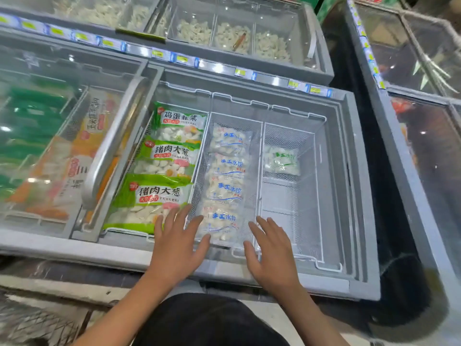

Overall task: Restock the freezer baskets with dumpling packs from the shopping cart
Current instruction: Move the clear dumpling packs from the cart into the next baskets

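The grey open-top chest freezer (359, 283) is holding three white wire mesh baskets (260, 176). Green printed dumpling bags (172, 151) are filling the left basket, clear blue-lettered dumpling packs (225, 181) the middle one. One clear green-lettered pack (280, 159) is lying in the right basket. Left hand (178, 242) and right hand (272, 248) are hovering spread-fingered, gripping nothing. Packs are probably stiff, frosty and slippery; grip both long edges.
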